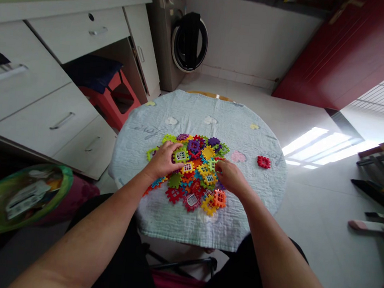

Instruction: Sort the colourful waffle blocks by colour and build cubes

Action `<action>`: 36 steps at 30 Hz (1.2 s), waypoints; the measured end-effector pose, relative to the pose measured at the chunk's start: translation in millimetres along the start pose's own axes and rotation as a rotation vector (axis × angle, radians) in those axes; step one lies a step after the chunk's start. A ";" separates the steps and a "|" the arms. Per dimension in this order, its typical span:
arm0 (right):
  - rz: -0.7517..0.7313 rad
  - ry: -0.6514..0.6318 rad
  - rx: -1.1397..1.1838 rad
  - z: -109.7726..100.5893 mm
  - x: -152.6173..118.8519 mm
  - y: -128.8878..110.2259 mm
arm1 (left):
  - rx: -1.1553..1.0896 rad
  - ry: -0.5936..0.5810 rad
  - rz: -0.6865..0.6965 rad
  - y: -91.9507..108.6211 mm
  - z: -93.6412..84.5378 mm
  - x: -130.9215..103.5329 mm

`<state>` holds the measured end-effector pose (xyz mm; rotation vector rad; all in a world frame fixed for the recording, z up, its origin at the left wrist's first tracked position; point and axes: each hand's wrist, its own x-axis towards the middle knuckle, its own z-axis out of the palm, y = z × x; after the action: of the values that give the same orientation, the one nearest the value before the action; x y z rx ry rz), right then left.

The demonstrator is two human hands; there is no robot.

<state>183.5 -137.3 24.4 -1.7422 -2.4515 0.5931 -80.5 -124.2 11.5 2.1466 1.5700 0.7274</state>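
A heap of toothed plastic tiles in several colours (192,201) lies on the cloth-covered round table (182,226). At the heap's left side, my left hand (164,160) has its thumb and fingers apart around a light green window tile (180,155); no grip on it is visible. On the right side, my right hand (230,175) has its fingers bent together at a green tile (212,165), and its fingertips are partly hidden. A single red tile (264,162) lies apart from the heap, near the right edge of the table.
White drawers (44,104) and a red stool (113,102) stand at the left, with a lined waste bin (65,189) below them. A washing machine (163,34) with its door open is behind. A red door (327,53) is at the back right.
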 end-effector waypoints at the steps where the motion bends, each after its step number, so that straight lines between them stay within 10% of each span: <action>1: 0.019 0.006 -0.017 -0.1 0.8 2.8 | 0.017 -0.014 0.020 3.2 1.3 -0.8; 10: -0.089 0.041 -0.061 7.3 6.1 10.1 | 0.063 0.036 0.079 0.4 -8.3 0.9; 20: -0.042 -0.004 -0.136 16.3 15.8 6.2 | -0.178 0.162 -0.195 -30.1 -34.8 6.0; 30: 0.080 0.173 -0.116 11.9 14.0 12.3 | -0.124 -0.243 -0.208 -45.9 -58.1 -0.5; 36: -0.149 0.280 0.010 22.9 11.3 -13.7 | -0.039 -0.438 -0.132 -51.3 -62.6 -8.0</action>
<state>161.0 -136.8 6.3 -1.5035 -2.3486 0.3216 -159.4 -116.2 29.8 1.9793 1.4264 0.2200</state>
